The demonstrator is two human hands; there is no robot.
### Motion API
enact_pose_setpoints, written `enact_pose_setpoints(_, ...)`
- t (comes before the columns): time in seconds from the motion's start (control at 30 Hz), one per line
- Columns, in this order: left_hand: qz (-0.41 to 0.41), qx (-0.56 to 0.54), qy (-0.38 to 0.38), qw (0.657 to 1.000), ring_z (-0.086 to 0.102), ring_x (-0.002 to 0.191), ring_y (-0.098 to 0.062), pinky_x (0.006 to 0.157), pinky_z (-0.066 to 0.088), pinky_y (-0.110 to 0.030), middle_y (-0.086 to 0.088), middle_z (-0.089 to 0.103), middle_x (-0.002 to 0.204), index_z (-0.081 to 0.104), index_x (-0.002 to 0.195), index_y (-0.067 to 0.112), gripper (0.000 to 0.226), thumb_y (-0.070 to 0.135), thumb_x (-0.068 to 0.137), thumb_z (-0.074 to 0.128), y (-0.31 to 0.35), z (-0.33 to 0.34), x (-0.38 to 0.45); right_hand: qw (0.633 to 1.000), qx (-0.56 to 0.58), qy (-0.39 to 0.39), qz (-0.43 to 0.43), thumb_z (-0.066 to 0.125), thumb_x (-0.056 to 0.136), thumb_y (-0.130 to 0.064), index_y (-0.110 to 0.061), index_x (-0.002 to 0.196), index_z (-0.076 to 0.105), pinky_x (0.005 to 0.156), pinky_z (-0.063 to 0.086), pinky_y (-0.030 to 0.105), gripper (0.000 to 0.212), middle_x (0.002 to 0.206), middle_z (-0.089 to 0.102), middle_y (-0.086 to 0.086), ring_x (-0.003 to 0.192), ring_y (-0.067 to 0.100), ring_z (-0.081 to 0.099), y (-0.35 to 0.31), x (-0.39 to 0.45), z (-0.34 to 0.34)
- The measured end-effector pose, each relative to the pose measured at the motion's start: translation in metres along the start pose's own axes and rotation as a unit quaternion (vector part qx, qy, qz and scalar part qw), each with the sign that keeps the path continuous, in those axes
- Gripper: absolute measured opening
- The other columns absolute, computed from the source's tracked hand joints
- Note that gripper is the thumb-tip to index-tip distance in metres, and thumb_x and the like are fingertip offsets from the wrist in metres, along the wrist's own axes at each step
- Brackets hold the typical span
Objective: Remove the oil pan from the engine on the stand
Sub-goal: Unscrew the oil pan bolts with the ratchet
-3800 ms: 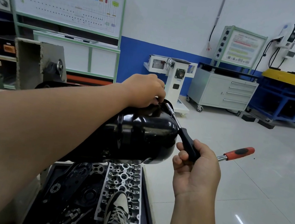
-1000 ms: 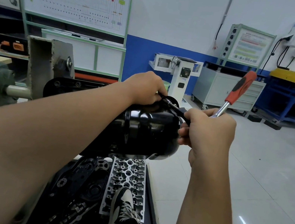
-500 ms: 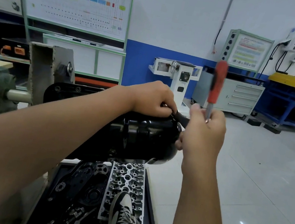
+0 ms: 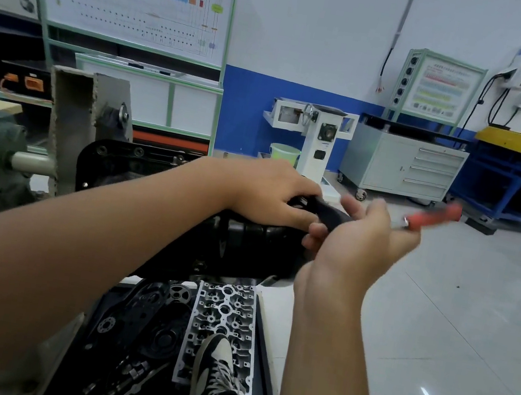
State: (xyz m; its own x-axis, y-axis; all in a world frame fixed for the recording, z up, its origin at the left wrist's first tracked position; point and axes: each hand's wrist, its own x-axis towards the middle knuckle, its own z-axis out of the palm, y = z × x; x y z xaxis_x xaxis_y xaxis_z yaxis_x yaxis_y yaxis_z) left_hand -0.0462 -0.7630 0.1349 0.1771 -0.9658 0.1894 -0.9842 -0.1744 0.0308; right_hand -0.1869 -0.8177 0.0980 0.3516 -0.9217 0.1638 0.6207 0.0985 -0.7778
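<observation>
Evidently bolts remained. Oil pan (image 4: 244, 240), glossy black, sat uppermost on the engine held in the stand (image 4: 71, 115). Left hand (image 4: 267, 191) curled over the ratchet (image 4: 429, 220) head at the pan's far edge; right hand (image 4: 360, 236) wrapped the blurred handle. Pan judged stiff, moderately heavy, probably oily-slick: lift by the flange, both sides.

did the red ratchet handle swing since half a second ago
Yes. The red handle stood upright in front of the grey drawer cabinet; now it points right and lies low, below that cabinet, in the right hand.
</observation>
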Motion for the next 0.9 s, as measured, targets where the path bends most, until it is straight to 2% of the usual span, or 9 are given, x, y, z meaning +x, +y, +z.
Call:
enact_pose_setpoints(0.03, -0.005, -0.004, 0.004, 1.0, 0.057, 0.084, -0.006, 0.072, 0.042, -0.034, 0.007, 0.068, 0.102, 0.06, 0.125, 0.032, 0.05, 0.067, 0.093, 0.044, 0.0, 0.001, 0.001, 1.0, 0.018, 0.022, 0.009, 0.047, 0.099, -0.025, -0.038, 0.141, 0.04, 0.043, 0.043, 0.027, 0.044, 0.113, 0.068, 0.01, 0.047, 0.022, 0.051, 0.0, -0.001, 0.001)
enact_pose_setpoints(0.1, -0.01, -0.012, 0.02, 1.0, 0.058, 0.082, -0.005, 0.067, 0.039, -0.025, 0.013, 0.064, 0.09, 0.062, 0.116, 0.034, 0.035, 0.06, 0.096, 0.051, 0.001, 0.003, 0.002, 0.995, -0.066, -0.036, -0.066, 0.048, 0.095, -0.03, -0.052, 0.149, 0.035, 0.052, 0.051, 0.034, 0.059, 0.112, 0.07, -0.004, 0.056, 0.023, 0.056, -0.001, 0.005, -0.004)
enact_pose_setpoints(0.17, -0.015, -0.024, 0.044, 0.999, 0.056, 0.073, -0.005, 0.06, 0.035, -0.009, 0.018, 0.055, 0.075, 0.059, 0.098, 0.035, 0.018, 0.053, 0.095, 0.056, 0.002, 0.003, -0.001, 0.939, -0.231, -0.178, -0.182, 0.048, 0.094, -0.039, -0.068, 0.146, 0.03, 0.065, 0.057, 0.043, 0.062, 0.096, 0.07, -0.02, 0.068, 0.018, 0.062, -0.003, 0.009, -0.01)
enact_pose_setpoints(0.23, -0.026, -0.035, 0.057, 0.997, 0.056, 0.07, -0.003, 0.055, 0.034, -0.008, 0.018, 0.054, 0.071, 0.053, 0.082, 0.04, 0.016, 0.055, 0.087, 0.053, 0.006, 0.003, -0.004, 0.877, -0.344, -0.246, -0.228, 0.047, 0.095, -0.043, -0.072, 0.14, 0.036, 0.071, 0.058, 0.04, 0.055, 0.089, 0.067, -0.024, 0.073, 0.009, 0.063, -0.002, 0.011, -0.011)
enact_pose_setpoints(0.33, -0.025, -0.07, 0.071, 0.995, 0.058, 0.08, 0.008, 0.061, 0.036, -0.009, 0.024, 0.06, 0.077, 0.059, 0.092, 0.049, 0.011, 0.058, 0.088, 0.055, 0.008, 0.004, -0.005, 0.926, -0.271, -0.163, -0.205, 0.049, 0.093, -0.03, -0.049, 0.119, 0.062, 0.063, 0.054, 0.041, 0.035, 0.081, 0.07, -0.012, 0.064, 0.013, 0.061, 0.002, 0.011, -0.009)
enact_pose_setpoints(0.4, -0.043, -0.1, 0.073, 0.991, 0.059, 0.092, 0.001, 0.073, 0.039, -0.014, 0.018, 0.064, 0.095, 0.059, 0.101, 0.046, 0.019, 0.06, 0.089, 0.062, 0.005, 0.005, -0.005, 0.968, -0.178, -0.094, -0.147, 0.052, 0.089, -0.02, -0.036, 0.103, 0.064, 0.053, 0.051, 0.042, 0.025, 0.081, 0.074, 0.0, 0.059, 0.025, 0.059, 0.001, 0.011, -0.013)
enact_pose_setpoints(0.53, -0.186, -0.206, 0.189, 0.942, 0.064, 0.107, -0.014, 0.1, 0.052, -0.038, 0.003, 0.068, 0.119, 0.066, 0.122, 0.033, 0.026, 0.028, 0.097, 0.062, -0.007, -0.002, -0.005, 0.998, -0.033, -0.033, -0.036, 0.053, 0.083, 0.0, -0.021, 0.093, 0.062, 0.039, 0.029, 0.023, 0.025, 0.069, 0.069, 0.005, 0.037, 0.02, 0.037, 0.0, 0.018, -0.03)
enact_pose_setpoints(0.67, -0.321, -0.153, 0.215, 0.91, 0.063, 0.111, -0.027, 0.101, 0.053, -0.04, -0.009, 0.069, 0.123, 0.076, 0.112, 0.015, 0.037, -0.001, 0.092, 0.049, -0.014, -0.004, -0.002, 0.999, -0.034, -0.028, 0.003, 0.051, 0.085, 0.003, -0.019, 0.095, 0.058, 0.038, 0.029, 0.023, 0.024, 0.074, 0.071, 0.006, 0.036, 0.019, 0.036, 0.001, 0.019, -0.032)
enact_pose_setpoints(0.9, -0.359, -0.209, 0.268, 0.869, 0.058, 0.097, -0.019, 0.084, 0.046, -0.027, -0.004, 0.07, 0.106, 0.078, 0.091, 0.017, 0.044, -0.009, 0.089, 0.043, -0.02, -0.004, -0.006, 0.997, -0.074, -0.021, -0.021, 0.043, 0.084, -0.003, -0.023, 0.091, 0.053, 0.039, 0.03, 0.022, 0.024, 0.078, 0.074, 0.007, 0.037, 0.018, 0.035, -0.002, 0.022, -0.028)
